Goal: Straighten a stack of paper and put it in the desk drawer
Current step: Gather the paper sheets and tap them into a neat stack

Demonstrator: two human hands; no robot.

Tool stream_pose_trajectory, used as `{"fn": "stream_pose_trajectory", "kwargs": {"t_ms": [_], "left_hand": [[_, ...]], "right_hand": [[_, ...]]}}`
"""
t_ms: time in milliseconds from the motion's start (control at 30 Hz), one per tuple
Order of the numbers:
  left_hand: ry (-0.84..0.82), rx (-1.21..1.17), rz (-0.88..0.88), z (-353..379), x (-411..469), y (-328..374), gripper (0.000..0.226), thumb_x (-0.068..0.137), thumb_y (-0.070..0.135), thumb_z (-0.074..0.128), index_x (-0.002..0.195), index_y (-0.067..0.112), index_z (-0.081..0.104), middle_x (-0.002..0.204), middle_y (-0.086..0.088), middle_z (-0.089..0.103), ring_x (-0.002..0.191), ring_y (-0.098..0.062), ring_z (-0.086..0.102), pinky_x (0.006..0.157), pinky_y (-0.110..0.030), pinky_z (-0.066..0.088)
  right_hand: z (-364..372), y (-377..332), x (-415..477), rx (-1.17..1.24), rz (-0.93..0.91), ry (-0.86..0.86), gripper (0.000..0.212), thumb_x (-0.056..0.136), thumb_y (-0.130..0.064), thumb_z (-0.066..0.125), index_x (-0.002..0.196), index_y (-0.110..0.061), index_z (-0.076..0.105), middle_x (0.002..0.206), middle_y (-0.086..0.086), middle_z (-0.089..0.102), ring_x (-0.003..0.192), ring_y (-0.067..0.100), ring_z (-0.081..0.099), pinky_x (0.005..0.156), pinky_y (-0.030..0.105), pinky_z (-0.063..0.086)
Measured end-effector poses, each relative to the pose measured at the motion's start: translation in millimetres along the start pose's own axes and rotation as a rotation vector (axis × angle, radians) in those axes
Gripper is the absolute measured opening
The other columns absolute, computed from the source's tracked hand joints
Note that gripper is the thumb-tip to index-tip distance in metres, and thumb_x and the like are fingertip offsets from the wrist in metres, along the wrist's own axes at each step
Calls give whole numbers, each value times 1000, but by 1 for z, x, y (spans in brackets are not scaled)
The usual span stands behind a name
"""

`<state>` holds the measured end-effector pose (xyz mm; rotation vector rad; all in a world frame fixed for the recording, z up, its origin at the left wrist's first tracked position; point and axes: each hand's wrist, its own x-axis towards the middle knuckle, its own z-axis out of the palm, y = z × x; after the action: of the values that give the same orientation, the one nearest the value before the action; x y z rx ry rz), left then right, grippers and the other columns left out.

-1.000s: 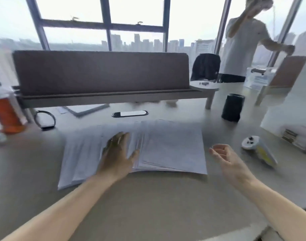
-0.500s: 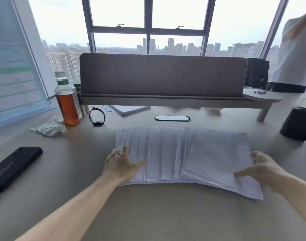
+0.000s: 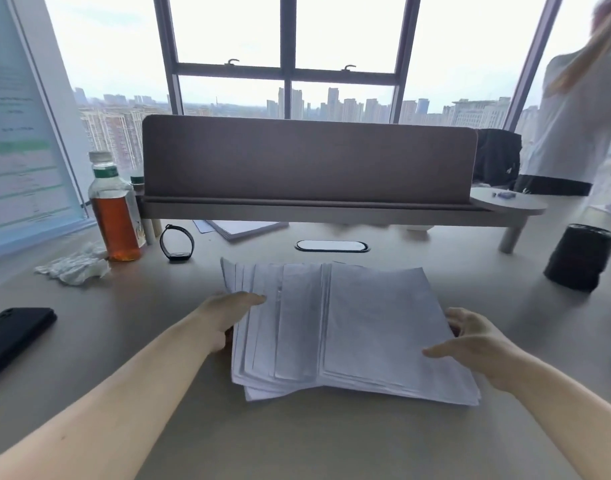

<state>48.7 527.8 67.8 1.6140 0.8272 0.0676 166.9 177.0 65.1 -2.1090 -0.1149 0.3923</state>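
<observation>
A fanned stack of white paper (image 3: pixel 349 323) lies on the beige desk (image 3: pixel 297 434) in front of me, its sheets stepped sideways. My left hand (image 3: pixel 228 317) grips the stack's left edge, thumb on top and fingers hidden beneath the sheets. My right hand (image 3: pixel 470 341) clasps the right edge, thumb over the top sheet and fingers curled at the side. No desk drawer is in view.
A tea bottle (image 3: pixel 113 209), a black wristband (image 3: pixel 177 242) and crumpled tissue (image 3: pixel 73 266) stand at the left; a black phone (image 3: pixel 13 336) lies at the left edge. A desk shelf with a brown divider (image 3: pixel 307 161) runs behind. A black cup (image 3: pixel 581 259) and a standing person (image 3: pixel 574 133) are at the right.
Both hands have pushed the spread sheets inward, so the fan is narrower. My left hand went from flat on the paper to gripping its left edge; the right closed around the right edge.
</observation>
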Motion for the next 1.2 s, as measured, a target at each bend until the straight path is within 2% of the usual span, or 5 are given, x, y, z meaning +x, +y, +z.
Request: {"fn": "stream_pose_trajectory", "kwargs": {"t_ms": [200, 500, 667, 833, 1200], "left_hand": [[-11, 290, 321, 49, -10, 1, 79, 101, 37, 60, 160, 14, 14, 171, -11, 26, 151, -35, 36, 116, -42, 35], [-149, 142, 531, 54, -19, -18, 58, 97, 8, 67, 138, 39, 39, 129, 20, 65, 110, 7, 63, 104, -28, 49], [-42, -5, 800, 42, -38, -13, 63, 90, 2, 68, 133, 44, 49, 120, 20, 72, 113, 0, 68, 91, -19, 53], [53, 63, 961, 26, -50, 17, 56, 94, 8, 71, 125, 49, 50, 112, 25, 71, 101, 7, 68, 82, -11, 53], [83, -254, 876, 29, -68, 28, 24, 101, 26, 63, 125, 31, 61, 119, 10, 77, 113, -12, 73, 96, -40, 55]], "right_hand": [[22, -7, 9, 26, -61, -46, 63, 64, 13, 83, 117, -13, 60, 104, 6, 77, 95, 26, 73, 82, 40, 59], [54, -19, 12, 254, -74, -31, 104, 69, 0, 86, 157, -13, 31, 144, 3, 59, 121, 26, 62, 101, 48, 53], [56, -40, 3, 508, -185, 8, 43, 85, -22, 78, 125, -14, 65, 112, 5, 80, 98, 28, 77, 96, 51, 57], [54, -79, -21, 380, -627, 137, 48, 93, -5, 67, 136, -24, 54, 122, -8, 73, 110, 7, 70, 94, 29, 55], [59, -97, -51, 417, -758, 122, 35, 98, -14, 60, 130, -29, 56, 117, -13, 73, 110, 3, 69, 89, 24, 55]]}}
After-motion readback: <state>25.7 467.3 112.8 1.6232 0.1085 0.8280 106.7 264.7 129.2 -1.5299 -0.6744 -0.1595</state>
